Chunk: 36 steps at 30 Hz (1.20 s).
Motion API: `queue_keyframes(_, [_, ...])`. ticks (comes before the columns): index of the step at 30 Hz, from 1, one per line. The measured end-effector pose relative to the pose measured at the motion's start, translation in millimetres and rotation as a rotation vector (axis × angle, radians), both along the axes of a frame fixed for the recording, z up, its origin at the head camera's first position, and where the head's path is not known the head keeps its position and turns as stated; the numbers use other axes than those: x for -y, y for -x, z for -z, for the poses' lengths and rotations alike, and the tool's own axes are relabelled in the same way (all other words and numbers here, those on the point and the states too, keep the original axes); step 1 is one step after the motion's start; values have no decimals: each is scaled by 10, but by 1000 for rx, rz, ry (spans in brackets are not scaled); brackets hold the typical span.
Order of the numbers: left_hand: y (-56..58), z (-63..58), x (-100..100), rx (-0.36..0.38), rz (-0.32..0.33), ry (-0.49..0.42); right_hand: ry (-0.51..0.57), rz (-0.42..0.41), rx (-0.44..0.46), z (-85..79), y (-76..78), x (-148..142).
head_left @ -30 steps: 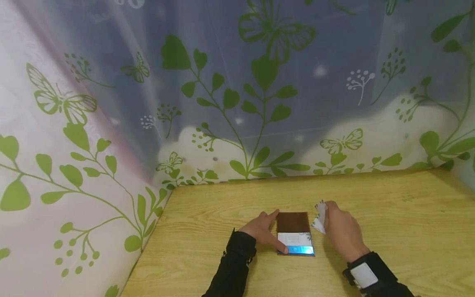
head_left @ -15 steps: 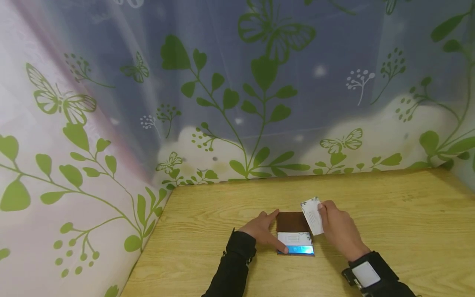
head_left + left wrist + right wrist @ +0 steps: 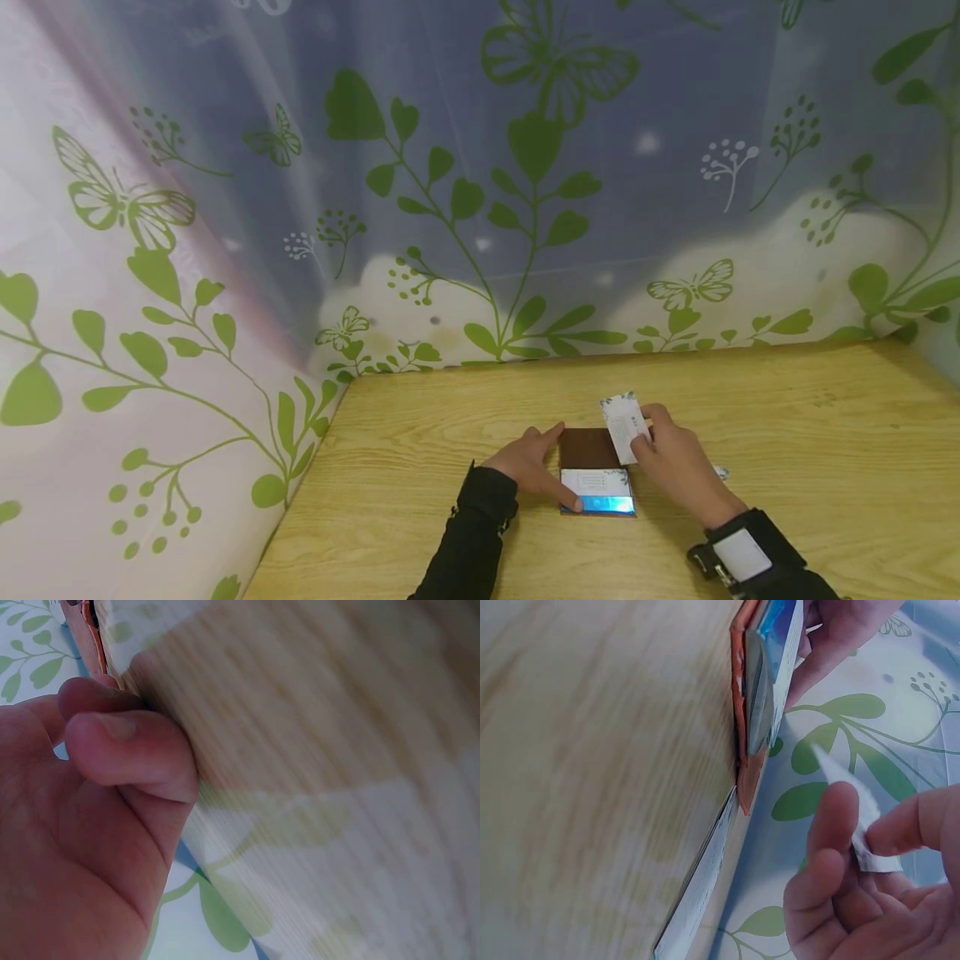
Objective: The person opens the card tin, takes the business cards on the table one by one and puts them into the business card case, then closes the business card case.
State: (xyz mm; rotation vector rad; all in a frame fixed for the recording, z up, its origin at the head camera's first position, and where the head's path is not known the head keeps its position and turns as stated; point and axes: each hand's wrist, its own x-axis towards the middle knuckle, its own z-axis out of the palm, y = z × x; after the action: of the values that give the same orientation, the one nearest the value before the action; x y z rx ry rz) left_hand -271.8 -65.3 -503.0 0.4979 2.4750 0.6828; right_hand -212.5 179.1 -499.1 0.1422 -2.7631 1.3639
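A brown card holder (image 3: 592, 448) lies spread flat on the table. Its near half bears a white printed card (image 3: 592, 481) and a shiny blue strip (image 3: 611, 504). My left hand (image 3: 528, 464) rests along its left side, thumb on the blue strip's end and index finger at the far left corner; its other fingers (image 3: 139, 746) bend against the tabletop. Over the holder's far right corner, my right hand (image 3: 678, 458) pinches a white business card (image 3: 624, 427) with a leaf print, between thumb and fingers. Another white card (image 3: 697, 889) lies on the table, mostly hidden behind the right hand in the head view.
The wood-grain table (image 3: 435, 417) extends to both sides. A curtain (image 3: 480, 208) printed with green leaves and butterflies hangs along the back and left edges.
My right hand has turned the white card so its printed face shows and brought it left over the holder's corner. A card on the table has come into sight beyond the right wrist. The left hand stays put.
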Motion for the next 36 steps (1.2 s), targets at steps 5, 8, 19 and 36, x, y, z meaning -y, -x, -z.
queue_keyframes(5, [-1, 2, 1, -3, -1, -2, -9, -25, 10, 12, 11, 15])
queue_keyframes(8, [-1, 1, 1, -11, -3, -3, -31, -39, -3, 29, 18, 28])
queue_keyframes(19, [-10, -14, -6, -20, -6, 1, -70, -139, 40, 51, 15, 58])
queue_keyframes(36, [-7, 12, -11, -27, -20, 9, -188, -249, 10, 65, 18, 26])
